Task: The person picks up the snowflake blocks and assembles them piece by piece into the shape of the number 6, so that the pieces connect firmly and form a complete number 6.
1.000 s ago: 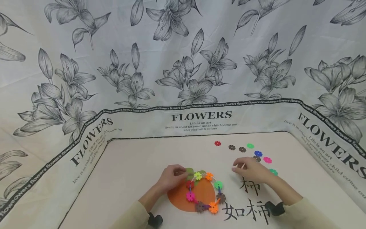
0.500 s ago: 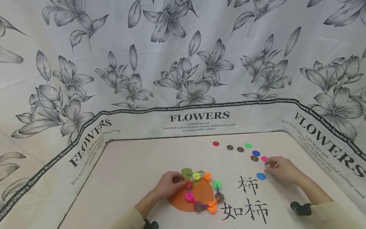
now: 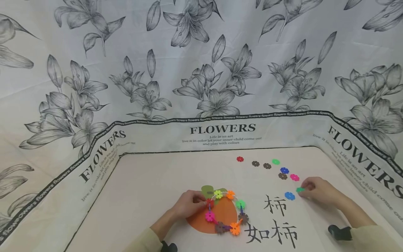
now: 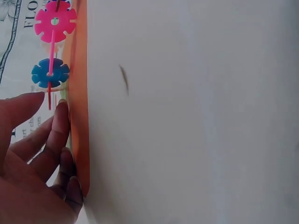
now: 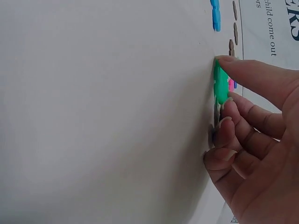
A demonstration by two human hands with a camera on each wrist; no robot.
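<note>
- Fingertips and thumb of the right hand pinch a green flower disc by opposite edges; whether it touches the worktop we cannot tell.
- Just left of the right hand we see a light blue flower disc lying flat; just beyond its fingers lies a pink flower disc.
- Farther out from the right hand, we find a dark blue flower disc close against a brown one, then a light green flower disc, two more brown ones, and a red flower disc farthest off.
- At the left hand, we see the thumb and index finger on either side of a red link; we cannot tell whether they press on it.
- That link belongs to a ring of slotted flower discs, which spreads to the right of the left hand, with pink, brown, orange, green and yellow pieces among it.
- Under the ring, beside the left hand, we see a printed orange persimmon with green leaves.
- Between the hands, nearer the right one, we see black printed Chinese characters.
- Beyond both hands rises a lily-patterned cloth.
</note>
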